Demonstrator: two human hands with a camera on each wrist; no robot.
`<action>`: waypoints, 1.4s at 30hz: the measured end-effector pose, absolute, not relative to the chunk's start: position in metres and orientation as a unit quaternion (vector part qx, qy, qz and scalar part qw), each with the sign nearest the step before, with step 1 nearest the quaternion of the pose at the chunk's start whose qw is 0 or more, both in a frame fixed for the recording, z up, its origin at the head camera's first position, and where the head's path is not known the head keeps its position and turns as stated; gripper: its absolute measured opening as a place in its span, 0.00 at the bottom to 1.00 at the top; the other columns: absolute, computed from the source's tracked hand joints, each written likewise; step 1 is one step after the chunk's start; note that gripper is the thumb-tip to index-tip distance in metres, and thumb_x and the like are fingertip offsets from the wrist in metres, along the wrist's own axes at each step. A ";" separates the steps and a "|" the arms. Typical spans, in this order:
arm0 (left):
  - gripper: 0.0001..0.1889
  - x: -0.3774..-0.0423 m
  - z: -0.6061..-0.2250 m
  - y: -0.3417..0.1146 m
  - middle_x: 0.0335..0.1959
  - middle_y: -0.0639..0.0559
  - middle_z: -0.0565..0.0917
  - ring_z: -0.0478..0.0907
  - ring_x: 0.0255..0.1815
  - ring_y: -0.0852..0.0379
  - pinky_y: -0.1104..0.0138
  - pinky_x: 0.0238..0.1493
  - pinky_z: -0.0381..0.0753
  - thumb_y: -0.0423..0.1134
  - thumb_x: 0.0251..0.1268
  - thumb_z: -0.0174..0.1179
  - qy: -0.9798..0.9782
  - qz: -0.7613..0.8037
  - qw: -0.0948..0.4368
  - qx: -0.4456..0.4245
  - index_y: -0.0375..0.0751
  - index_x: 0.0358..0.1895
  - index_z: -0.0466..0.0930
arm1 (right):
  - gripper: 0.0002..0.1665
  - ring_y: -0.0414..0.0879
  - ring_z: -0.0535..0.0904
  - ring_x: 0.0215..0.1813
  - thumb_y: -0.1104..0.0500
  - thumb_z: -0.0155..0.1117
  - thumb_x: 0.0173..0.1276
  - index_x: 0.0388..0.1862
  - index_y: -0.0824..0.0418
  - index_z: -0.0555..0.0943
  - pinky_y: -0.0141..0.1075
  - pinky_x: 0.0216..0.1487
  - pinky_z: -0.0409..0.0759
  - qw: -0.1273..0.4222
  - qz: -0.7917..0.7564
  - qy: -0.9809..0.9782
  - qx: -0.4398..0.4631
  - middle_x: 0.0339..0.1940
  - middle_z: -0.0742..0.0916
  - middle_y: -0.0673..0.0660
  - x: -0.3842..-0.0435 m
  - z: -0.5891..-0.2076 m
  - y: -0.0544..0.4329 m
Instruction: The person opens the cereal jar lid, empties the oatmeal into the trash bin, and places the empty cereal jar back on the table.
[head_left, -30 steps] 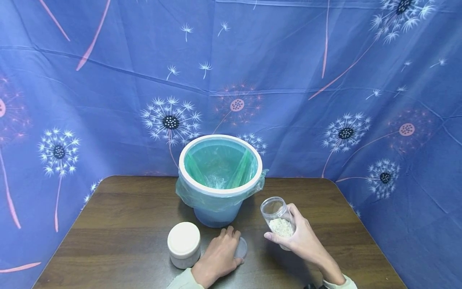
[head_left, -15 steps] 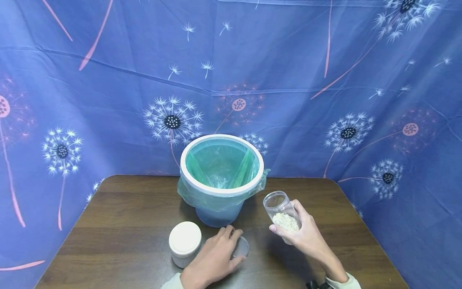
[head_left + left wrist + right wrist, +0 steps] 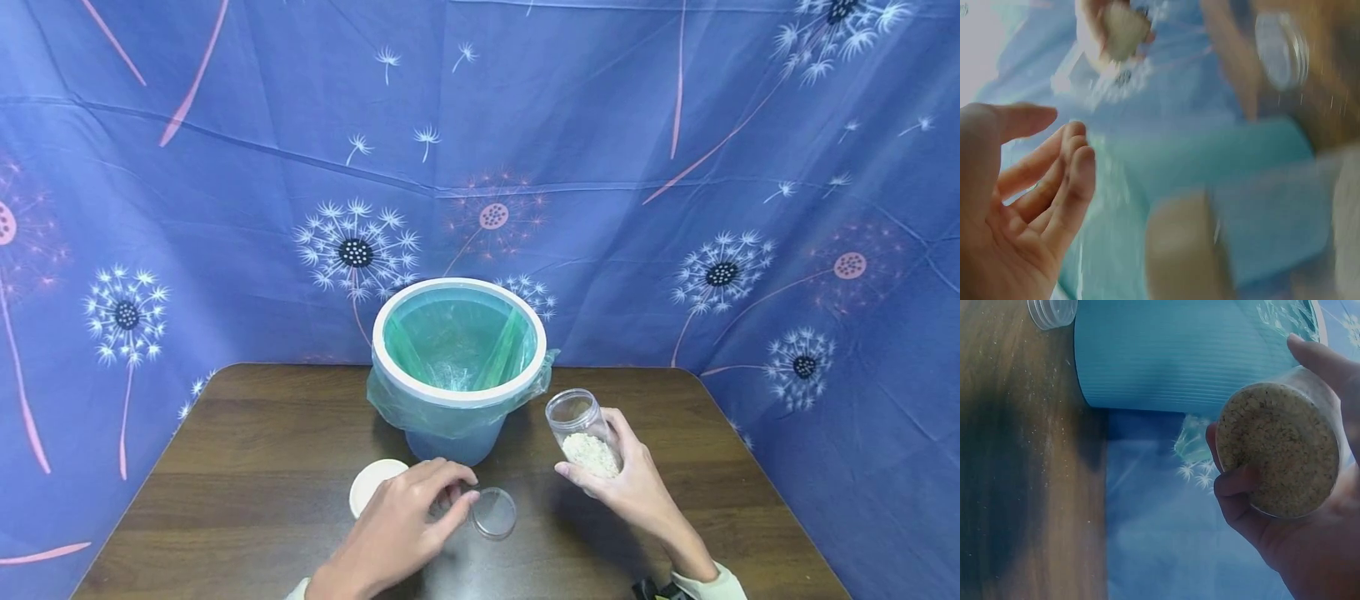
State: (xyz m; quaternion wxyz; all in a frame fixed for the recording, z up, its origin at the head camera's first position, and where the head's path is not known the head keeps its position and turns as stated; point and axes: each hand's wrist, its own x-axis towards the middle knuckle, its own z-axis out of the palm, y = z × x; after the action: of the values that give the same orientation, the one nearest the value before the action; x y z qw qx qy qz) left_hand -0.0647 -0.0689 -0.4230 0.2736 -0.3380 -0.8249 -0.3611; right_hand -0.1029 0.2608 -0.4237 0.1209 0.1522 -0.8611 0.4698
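- The right hand wraps its fingers and thumb around the side of a clear jar, a hold that probably keeps the mouth unblocked.
- That jar is lifted off the bench, to the right of the bin, its mouth leaning toward it; the tilt seems mild enough for the pale flakes to stay in its lower part.
- The left hand holds nothing: its fingers bend loosely, and the left wrist view shows the thumb apart from the fingertips.
- A clear round lid lies flat just beside those fingertips, likely set down so the jar can stand open.
- A green liner folds outward over the bin's white rim, presumably so it will not slip inside.
- A white-lidded jar, partly hidden by the left hand, stands closed and out of the way.
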 end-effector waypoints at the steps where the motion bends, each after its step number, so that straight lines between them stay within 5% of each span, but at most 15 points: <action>1: 0.06 -0.067 -0.420 -0.075 0.32 0.70 0.78 0.75 0.31 0.74 0.81 0.34 0.73 0.37 0.69 0.72 -0.821 -0.375 0.279 -0.328 0.52 0.43 0.86 | 0.40 0.42 0.86 0.48 0.57 0.88 0.58 0.64 0.49 0.74 0.36 0.44 0.81 0.121 0.471 -0.861 0.149 0.55 0.91 0.49 -0.102 -0.424 0.260; 8: 0.03 -0.087 -0.394 -0.118 0.26 0.65 0.82 0.80 0.25 0.67 0.74 0.30 0.79 0.40 0.77 0.67 -0.817 -0.489 0.260 -0.158 0.49 0.43 0.83 | 0.37 0.42 0.84 0.39 0.55 0.90 0.53 0.51 0.55 0.73 0.36 0.38 0.81 0.131 0.456 -0.872 0.119 0.47 0.92 0.51 -0.100 -0.422 0.260; 15: 0.17 -0.119 -0.379 -0.152 0.26 0.52 0.86 0.81 0.24 0.60 0.71 0.29 0.77 0.54 0.83 0.58 -0.830 -0.504 0.236 -0.031 0.43 0.46 0.84 | 0.34 0.41 0.85 0.41 0.56 0.90 0.54 0.53 0.53 0.77 0.35 0.39 0.80 0.154 0.455 -0.864 0.149 0.49 0.92 0.48 -0.104 -0.416 0.263; 27: 0.31 -0.186 -0.360 -0.163 0.38 0.44 0.90 0.85 0.42 0.44 0.53 0.46 0.75 0.66 0.82 0.49 -0.873 -0.448 0.191 -0.008 0.39 0.51 0.86 | 0.40 0.40 0.85 0.47 0.58 0.90 0.53 0.64 0.47 0.81 0.31 0.41 0.78 0.207 0.425 -0.866 0.164 0.52 0.90 0.48 -0.117 -0.395 0.264; 32: 0.34 -0.197 -0.356 -0.154 0.44 0.43 0.89 0.83 0.43 0.43 0.52 0.43 0.75 0.70 0.78 0.49 -0.893 -0.431 0.128 -0.015 0.41 0.54 0.84 | 0.41 0.40 0.85 0.47 0.56 0.91 0.53 0.65 0.46 0.81 0.30 0.43 0.78 0.213 0.401 -0.876 0.162 0.52 0.91 0.47 -0.121 -0.386 0.267; 36: 0.24 -0.202 -0.353 -0.144 0.41 0.45 0.85 0.79 0.42 0.45 0.56 0.42 0.72 0.62 0.77 0.54 -0.889 -0.450 0.087 -0.020 0.42 0.48 0.80 | 0.43 0.39 0.86 0.48 0.56 0.91 0.52 0.66 0.49 0.79 0.28 0.44 0.77 0.223 0.387 -0.879 0.169 0.53 0.92 0.50 -0.126 -0.378 0.270; 42: 0.11 -0.208 -0.353 -0.137 0.31 0.48 0.82 0.77 0.38 0.49 0.59 0.44 0.72 0.46 0.72 0.56 -0.854 -0.510 0.100 -0.009 0.40 0.38 0.78 | 0.44 0.40 0.85 0.46 0.56 0.90 0.52 0.67 0.51 0.78 0.29 0.41 0.77 0.233 0.374 -0.880 0.178 0.53 0.92 0.53 -0.137 -0.364 0.271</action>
State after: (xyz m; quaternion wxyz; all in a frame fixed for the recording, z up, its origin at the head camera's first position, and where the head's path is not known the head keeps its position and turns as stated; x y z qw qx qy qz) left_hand -0.2077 -0.1373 -0.3532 0.0995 -0.0089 -0.8543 -0.5102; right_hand -0.1365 0.2714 -0.3642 0.2333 0.1779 -0.8798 0.3739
